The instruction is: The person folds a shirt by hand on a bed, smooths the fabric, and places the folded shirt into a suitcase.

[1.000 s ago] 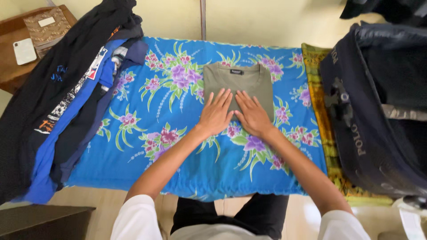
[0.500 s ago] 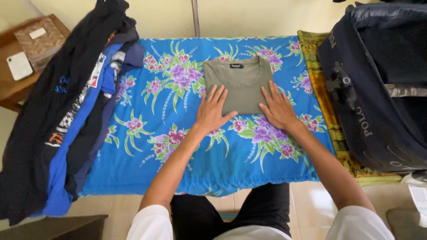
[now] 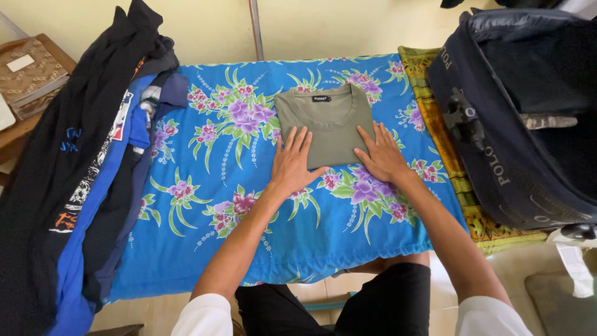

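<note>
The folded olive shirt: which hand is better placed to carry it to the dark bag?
Probably the right hand: it rests on the folded olive shirt's right lower corner, on the dark bag's side. The left hand lies on the far corner.

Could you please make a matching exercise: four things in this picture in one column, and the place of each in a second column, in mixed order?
Things:
1. folded olive T-shirt
2. pile of dark and blue clothes
3. dark travel bag
4. brown patterned book

Places:
A. on the wooden table at the far left
B. open, at the right of the floral cloth
C. along the left edge of the floral cloth
D. middle of the floral cloth, under the fingertips of the left hand and right hand

Pairs: 1-D, 2-C, 3-B, 4-A
</note>
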